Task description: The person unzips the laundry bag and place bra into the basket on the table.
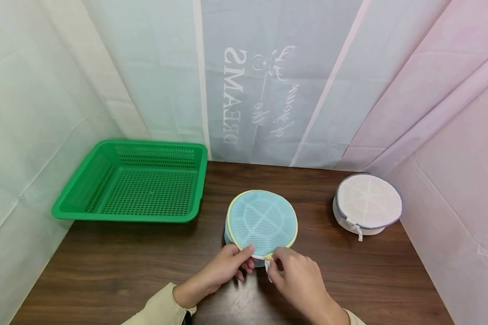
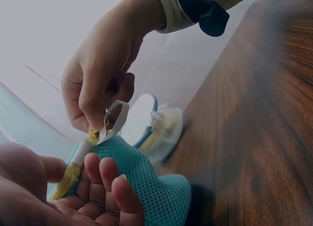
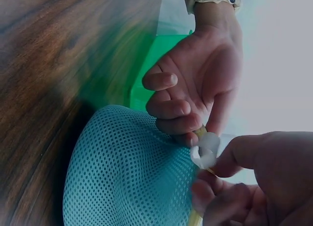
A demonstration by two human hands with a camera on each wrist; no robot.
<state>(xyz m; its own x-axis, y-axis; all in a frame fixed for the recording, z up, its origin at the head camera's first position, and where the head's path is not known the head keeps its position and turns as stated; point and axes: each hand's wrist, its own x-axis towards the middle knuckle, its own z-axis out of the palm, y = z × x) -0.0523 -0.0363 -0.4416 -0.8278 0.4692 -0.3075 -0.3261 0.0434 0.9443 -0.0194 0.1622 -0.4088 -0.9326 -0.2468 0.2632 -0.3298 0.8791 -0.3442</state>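
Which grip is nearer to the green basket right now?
Left. The left grip holds the near edge of the blue mesh bag, off the near right corner of the green basket; the right grip pinches the bag's zipper, farther right.

The bag (image 1: 264, 219), a squat drum of light-blue mesh with a yellow rim, sits on the desk (image 1: 211, 275), roughly midway between its left and right edges. Its round top faces up, its side wall creases, and the white loop (image 2: 123, 119) hangs at the rim's near side.
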